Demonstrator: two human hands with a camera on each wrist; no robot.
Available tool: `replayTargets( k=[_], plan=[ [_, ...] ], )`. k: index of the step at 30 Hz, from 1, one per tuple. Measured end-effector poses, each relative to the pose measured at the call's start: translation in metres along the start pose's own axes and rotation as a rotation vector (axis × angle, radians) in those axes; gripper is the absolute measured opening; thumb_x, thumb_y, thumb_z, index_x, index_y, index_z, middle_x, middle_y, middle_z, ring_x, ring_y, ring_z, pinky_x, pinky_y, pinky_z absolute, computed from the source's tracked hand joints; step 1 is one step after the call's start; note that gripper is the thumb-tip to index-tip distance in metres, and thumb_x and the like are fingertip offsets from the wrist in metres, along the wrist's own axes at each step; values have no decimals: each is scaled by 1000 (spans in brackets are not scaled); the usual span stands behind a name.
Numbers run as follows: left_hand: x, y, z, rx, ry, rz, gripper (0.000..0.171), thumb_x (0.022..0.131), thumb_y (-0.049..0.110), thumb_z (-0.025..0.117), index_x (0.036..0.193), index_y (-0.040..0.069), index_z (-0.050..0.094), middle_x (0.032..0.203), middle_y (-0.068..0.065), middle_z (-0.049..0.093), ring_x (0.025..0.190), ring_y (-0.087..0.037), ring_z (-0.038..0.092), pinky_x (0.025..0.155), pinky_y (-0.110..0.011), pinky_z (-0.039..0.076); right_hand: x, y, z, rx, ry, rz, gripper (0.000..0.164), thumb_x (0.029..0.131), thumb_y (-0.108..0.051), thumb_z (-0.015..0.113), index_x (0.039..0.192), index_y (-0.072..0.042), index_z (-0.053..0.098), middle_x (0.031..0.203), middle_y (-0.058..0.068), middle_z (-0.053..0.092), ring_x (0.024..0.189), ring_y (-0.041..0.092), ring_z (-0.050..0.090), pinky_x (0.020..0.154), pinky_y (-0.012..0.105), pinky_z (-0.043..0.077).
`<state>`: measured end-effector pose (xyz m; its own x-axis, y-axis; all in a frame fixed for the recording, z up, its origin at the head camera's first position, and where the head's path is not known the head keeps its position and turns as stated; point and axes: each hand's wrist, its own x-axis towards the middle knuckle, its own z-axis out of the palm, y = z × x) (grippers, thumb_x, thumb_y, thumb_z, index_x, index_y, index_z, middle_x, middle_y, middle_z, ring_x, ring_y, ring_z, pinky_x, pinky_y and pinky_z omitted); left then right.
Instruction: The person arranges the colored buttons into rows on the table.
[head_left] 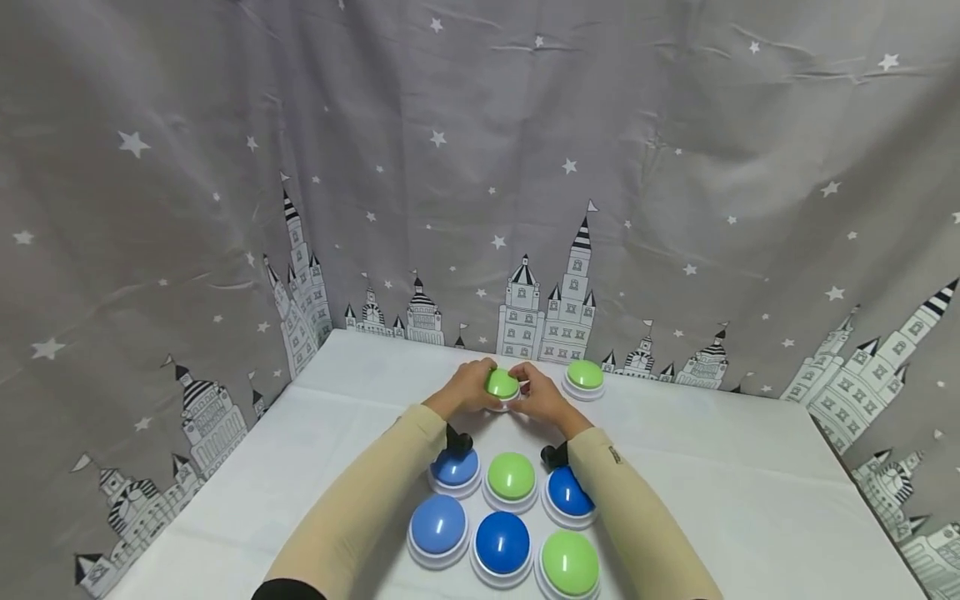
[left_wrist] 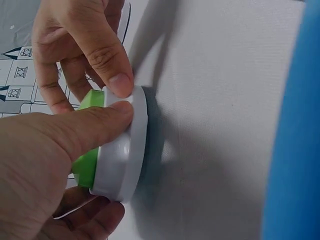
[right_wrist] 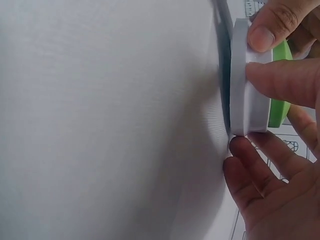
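Note:
Both hands grip a green dome push button (head_left: 502, 382) with a white base, near the back of the white table. My left hand (head_left: 468, 387) holds its left side, the thumb pressed on the white base (left_wrist: 116, 165) in the left wrist view and the other fingers curled round the far side. From the right, my right hand (head_left: 542, 395) holds it too, thumb on the base near the left thumb. In the right wrist view the base (right_wrist: 240, 100) stands close over the cloth. Another green button (head_left: 585, 377) is just beyond the right hand.
Nearer on the white tabletop (head_left: 720, 483), two rows of buttons stand between the forearms: light blue (head_left: 455, 468), green (head_left: 512, 476) and dark blue (head_left: 567, 493), then light blue (head_left: 438, 525), dark blue (head_left: 502, 543) and green (head_left: 570, 563). A grey castle-print curtain (head_left: 480, 183) hangs behind.

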<state>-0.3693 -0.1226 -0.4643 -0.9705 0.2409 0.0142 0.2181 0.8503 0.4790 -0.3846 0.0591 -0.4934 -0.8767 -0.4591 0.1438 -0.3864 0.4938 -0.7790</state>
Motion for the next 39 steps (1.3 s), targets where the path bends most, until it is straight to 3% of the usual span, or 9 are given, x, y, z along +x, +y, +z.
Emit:
replayTargets(
  k=[7,14,20,26,30,39],
  plan=[
    [2,10,-5,21,33,70,70,75,26,88,130,0,53,118,-13,62,108,-28,55,98,-41,43,-4,-6,-17,5,0,-24,56,79,-1,80,127,-3,52,126,14,58,109,31,57,93,43,49],
    [-9,47,-3,33,31,118,66,74,29,88,125,1,56,109,-9,63,97,-23,56,88,-38,47,-34,-12,-51,-64,-40,-21,55,80,-5,80,128,-6,53,127,12,58,109,30,58,93,44,50],
    [-32,83,10,63,35,199,64,72,33,90,119,3,58,100,-6,63,89,-19,56,81,-32,48,-82,-11,-70,-100,-33,-27,55,81,-8,81,128,-8,52,125,11,60,104,26,59,89,44,52],
    [-62,122,28,58,15,274,68,75,38,87,126,6,57,103,-3,61,92,-15,54,82,-27,48,-142,-11,-92,-123,-7,-37,56,81,-13,83,127,-9,52,123,7,60,102,24,59,90,45,52],
    [-84,146,42,47,12,313,69,77,41,85,129,7,56,105,-2,60,93,-14,53,81,-25,48,-181,-10,-104,-158,31,-30,57,79,-16,84,127,-10,54,122,4,61,101,19,59,88,40,53],
    [-124,174,73,96,-1,427,70,76,48,83,129,11,54,104,2,58,92,-9,49,78,-18,44,-253,-6,-108,-157,66,-106,57,76,-26,87,122,-13,56,115,-4,61,93,12,58,80,29,53]
  ],
)
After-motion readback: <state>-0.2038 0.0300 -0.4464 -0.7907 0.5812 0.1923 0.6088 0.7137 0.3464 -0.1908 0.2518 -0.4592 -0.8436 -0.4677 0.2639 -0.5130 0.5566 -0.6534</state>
